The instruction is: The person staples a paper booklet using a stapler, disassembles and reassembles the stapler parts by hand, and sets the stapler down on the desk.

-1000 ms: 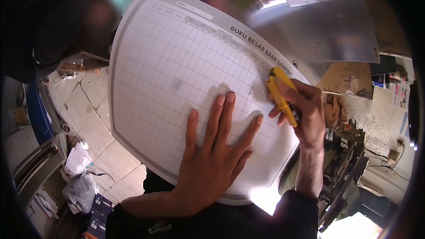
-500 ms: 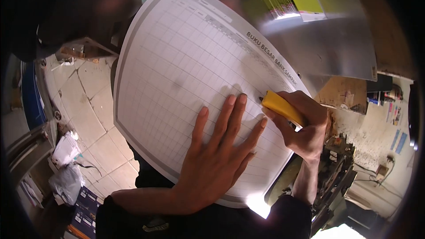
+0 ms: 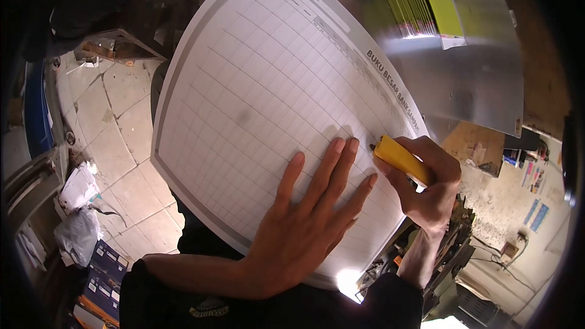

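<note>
A large white sheet (image 3: 244, 85) printed with a grid and the heading "BUKU BESAR BANK SAMPAH" lies under both hands. My left hand (image 3: 308, 219) rests flat on its lower middle, fingers stretched out, holding nothing. To the right, my right hand (image 3: 429, 176) is closed around a yellow cutter-like tool (image 3: 402, 159). The tool's dark tip points left, at the sheet's right part below the heading. Whether the tip touches the paper cannot be made out.
A shiny metal surface (image 3: 469, 79) bears a stack of yellow-green booklets (image 3: 436, 0) at the upper right. Machinery stands at the lower right. At left are floor tiles, a plastic bag (image 3: 79, 234) and dark boxes (image 3: 103, 280). Someone's dark clothing shows at the upper left.
The view has shifted and turned slightly. My right hand has changed its hold on the yellow tool, whose dark tip now points left. My left hand stays flat on the sheet.
</note>
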`<state>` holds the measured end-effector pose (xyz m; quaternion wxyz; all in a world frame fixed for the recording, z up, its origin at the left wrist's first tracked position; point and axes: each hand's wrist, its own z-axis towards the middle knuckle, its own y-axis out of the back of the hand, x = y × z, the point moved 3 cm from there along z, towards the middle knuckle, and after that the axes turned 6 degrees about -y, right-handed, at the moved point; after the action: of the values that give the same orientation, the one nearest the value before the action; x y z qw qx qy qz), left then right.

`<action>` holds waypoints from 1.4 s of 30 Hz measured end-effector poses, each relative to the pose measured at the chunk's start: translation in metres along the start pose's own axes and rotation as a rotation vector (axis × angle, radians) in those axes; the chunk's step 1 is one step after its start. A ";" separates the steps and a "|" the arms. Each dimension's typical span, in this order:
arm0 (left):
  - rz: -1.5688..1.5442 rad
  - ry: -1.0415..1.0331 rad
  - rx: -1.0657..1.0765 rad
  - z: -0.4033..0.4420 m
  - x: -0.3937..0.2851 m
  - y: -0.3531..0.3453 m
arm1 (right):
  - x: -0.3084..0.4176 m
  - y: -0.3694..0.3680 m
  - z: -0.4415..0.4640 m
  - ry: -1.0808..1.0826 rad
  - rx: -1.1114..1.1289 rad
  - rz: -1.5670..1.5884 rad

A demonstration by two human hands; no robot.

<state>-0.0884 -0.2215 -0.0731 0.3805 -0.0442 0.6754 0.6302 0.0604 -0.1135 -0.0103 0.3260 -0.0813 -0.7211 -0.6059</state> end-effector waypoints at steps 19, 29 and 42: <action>0.086 -0.020 0.009 -0.001 0.001 -0.004 | -0.016 -0.009 -0.011 0.429 -0.115 -0.315; 0.076 -0.013 0.017 -0.001 0.000 -0.001 | -0.007 -0.006 -0.005 0.362 -0.023 -0.269; 0.013 0.002 0.017 -0.001 0.000 0.001 | -0.015 -0.002 0.002 0.291 0.038 -0.110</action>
<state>-0.0896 -0.2223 -0.0728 0.3763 -0.0371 0.6814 0.6267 0.0700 -0.1078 -0.0204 0.3948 0.0533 -0.6810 -0.6145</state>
